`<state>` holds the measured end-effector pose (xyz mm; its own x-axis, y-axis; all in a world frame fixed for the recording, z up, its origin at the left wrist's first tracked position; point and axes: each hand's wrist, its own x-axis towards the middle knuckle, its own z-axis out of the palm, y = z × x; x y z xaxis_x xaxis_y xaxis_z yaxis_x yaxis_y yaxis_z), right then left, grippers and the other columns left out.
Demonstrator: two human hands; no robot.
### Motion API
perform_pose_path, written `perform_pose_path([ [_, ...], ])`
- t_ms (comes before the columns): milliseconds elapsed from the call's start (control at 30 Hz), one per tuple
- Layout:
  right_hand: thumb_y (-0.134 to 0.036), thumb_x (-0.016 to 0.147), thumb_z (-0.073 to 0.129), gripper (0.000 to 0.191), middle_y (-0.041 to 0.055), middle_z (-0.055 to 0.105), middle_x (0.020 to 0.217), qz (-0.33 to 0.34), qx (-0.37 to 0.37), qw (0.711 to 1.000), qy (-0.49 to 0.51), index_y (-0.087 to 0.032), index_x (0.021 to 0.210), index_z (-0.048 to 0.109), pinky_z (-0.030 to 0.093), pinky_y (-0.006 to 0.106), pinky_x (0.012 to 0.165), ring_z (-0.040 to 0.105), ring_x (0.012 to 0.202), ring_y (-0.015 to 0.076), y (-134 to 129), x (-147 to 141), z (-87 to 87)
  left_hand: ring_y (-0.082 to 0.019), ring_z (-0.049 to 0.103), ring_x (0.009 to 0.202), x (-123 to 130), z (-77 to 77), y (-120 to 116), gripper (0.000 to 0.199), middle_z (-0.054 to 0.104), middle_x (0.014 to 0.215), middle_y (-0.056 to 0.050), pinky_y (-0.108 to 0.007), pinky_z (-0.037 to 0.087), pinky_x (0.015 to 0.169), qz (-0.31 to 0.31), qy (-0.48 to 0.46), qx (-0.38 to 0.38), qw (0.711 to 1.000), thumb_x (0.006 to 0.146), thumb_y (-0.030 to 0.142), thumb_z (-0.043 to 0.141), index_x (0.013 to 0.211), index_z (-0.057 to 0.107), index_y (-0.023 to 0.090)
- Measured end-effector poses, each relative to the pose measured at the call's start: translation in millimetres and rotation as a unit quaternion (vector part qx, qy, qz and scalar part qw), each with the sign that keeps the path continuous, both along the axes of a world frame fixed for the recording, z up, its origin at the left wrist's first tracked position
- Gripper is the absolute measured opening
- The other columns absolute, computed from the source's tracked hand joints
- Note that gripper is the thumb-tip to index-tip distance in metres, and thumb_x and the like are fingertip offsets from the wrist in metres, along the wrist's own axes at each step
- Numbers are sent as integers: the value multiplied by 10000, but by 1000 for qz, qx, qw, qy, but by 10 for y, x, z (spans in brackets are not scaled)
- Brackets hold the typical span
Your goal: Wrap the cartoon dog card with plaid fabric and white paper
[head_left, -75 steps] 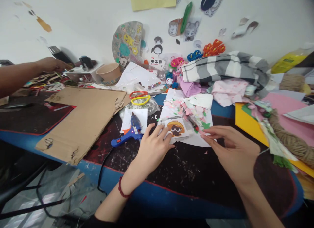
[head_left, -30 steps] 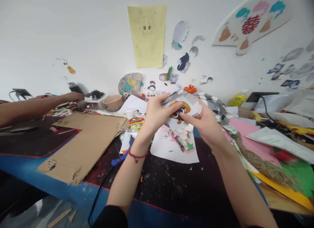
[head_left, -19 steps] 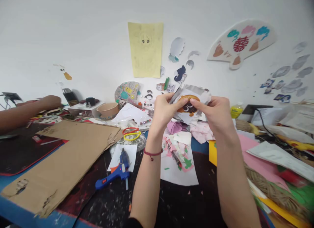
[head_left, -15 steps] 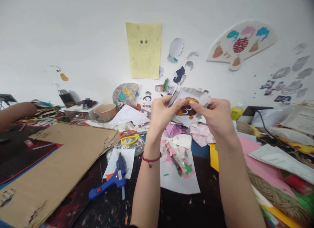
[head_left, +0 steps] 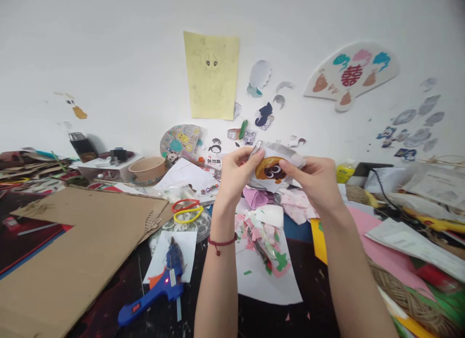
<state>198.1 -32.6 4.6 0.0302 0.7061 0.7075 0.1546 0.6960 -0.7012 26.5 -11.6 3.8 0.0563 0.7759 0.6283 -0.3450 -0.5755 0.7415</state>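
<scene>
Between my two hands is a paper cartoon picture (head_left: 274,173), an orange-brown figure with big white eyes on white paper, with silvery or clear film along its edges. My left hand (head_left: 238,171) pinches its left side, thumb on the front. On the right side, my right hand (head_left: 314,176) grips the edge, its thumb lying over the drawing. The fingers behind the picture are hidden. Below it, a white sheet (head_left: 267,289) bears pink and green paper scraps (head_left: 278,260).
A blue glue gun (head_left: 156,294) with a lit red light lies left of my forearm. Brown cardboard (head_left: 83,231) covers the left of the table. A tan bowl (head_left: 147,168) stands behind it. Twine (head_left: 410,299) and coloured papers lie at right. A yellow drawing (head_left: 211,76) hangs on the wall.
The picture has tilted and sits slightly lower, with more of its eyes uncovered. My right thumb has shifted on it. Another person's arm at the far left has gone from view.
</scene>
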Motion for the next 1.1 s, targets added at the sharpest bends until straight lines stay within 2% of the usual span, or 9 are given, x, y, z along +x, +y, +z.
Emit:
perform_pose_path([
  [100,-372,775,819,171,20,758,736,-3,24,1000,-11,-207,743,785,581,288,656,698,668,173,32,31,-32,-126,596,733,-56,19,-24,235,674,773,-17,-247,484,687,-3,4,3,1000,763,392,791,759,714,170],
  [200,-335,783,818,124,12,766,778,6,41,999,-18,-216,767,786,585,298,709,701,712,170,54,72,-57,-113,581,710,-105,39,-51,219,662,747,-9,-242,469,673,-12,16,18,1000,778,380,784,747,713,175],
  [433,-301,774,827,86,4,770,794,47,49,998,-1,-226,771,784,608,307,670,710,702,176,32,88,-50,-85,521,639,-173,55,-114,238,608,697,9,-231,405,582,-44,45,35,997,828,384,753,713,694,184],
  [567,-263,768,832,78,-2,785,888,59,87,994,12,-266,840,801,621,330,755,732,828,198,33,90,-40,-88,544,667,-196,63,-148,175,636,736,5,-238,424,613,-51,74,54,995,814,348,777,767,718,190],
  [667,-266,769,831,101,-4,784,885,69,104,992,9,-281,864,804,618,343,761,728,827,202,52,105,-43,-101,568,697,-207,82,-181,168,656,754,-2,-253,446,646,-53,88,67,992,817,343,772,774,718,189],
  [867,-288,765,831,78,2,765,821,69,130,989,15,-269,834,800,599,345,703,700,758,194,76,101,-45,-121,588,751,-202,124,-242,164,671,780,-17,-276,465,708,-24,125,114,985,805,325,786,782,714,180],
  [1000,-286,768,831,81,-2,762,831,46,158,986,34,-279,841,795,592,348,753,699,770,187,81,75,-37,-126,614,818,-173,131,-227,198,682,978,-29,-273,492,724,24,53,133,989,815,316,779,952,680,215],
  [1100,-302,766,835,87,-12,755,807,38,166,985,35,-296,840,790,584,351,773,695,761,183,80,63,-33,-129,615,812,-160,130,-216,160,678,1005,-35,-281,499,725,51,53,151,986,859,329,730,941,644,223],
])
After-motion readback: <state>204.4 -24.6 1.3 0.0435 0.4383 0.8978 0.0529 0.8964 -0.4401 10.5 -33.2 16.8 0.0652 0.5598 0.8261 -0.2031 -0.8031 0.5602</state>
